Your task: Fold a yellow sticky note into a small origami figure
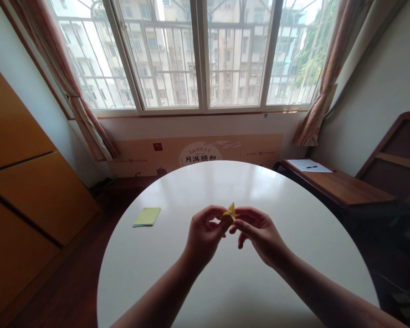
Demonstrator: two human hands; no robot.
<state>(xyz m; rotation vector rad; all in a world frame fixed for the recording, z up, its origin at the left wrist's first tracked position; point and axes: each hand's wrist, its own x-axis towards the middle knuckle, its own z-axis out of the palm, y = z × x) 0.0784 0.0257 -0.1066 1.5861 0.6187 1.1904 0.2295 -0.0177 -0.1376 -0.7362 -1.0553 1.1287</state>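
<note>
A small folded piece of yellow paper (231,211) is held up over the round white table (225,282), pinched between both hands. My left hand (205,234) grips it from the left with curled fingers and thumb. From the right, my right hand (258,232) pinches it between fingertips. Only a pointed corner of the paper shows above my fingers; the rest is hidden.
A stack of yellow-green paper sheets (147,216) lies on the table's left part. At the right stands a dark wooden side table (341,187) with a white sheet and pen (309,166). Wooden cabinets (27,191) line the left wall; a large window (198,54) is ahead.
</note>
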